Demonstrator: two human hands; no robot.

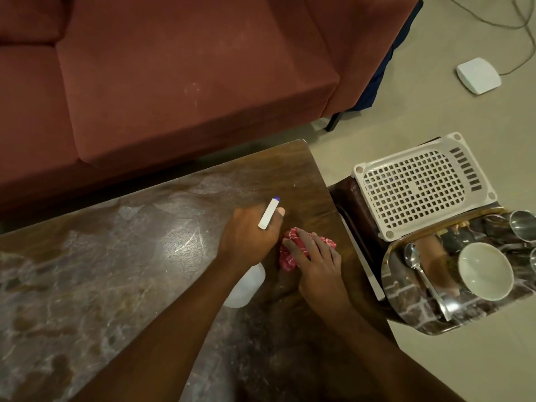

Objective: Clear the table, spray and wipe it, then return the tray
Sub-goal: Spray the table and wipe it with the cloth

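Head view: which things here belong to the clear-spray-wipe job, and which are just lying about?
Job: spray bottle in the left hand; red cloth under the right hand; table; tray with bowl, spoon and steel cups.
Lying about: white slotted rack, sofa, white box and cables on the floor.

One table (116, 256), one sofa (174, 82), one bottle (246, 285), one cloth (287, 261), one rack (420, 184) — one tray (412, 309), bowl (484, 274) and spoon (420, 268), two cups (523, 224).
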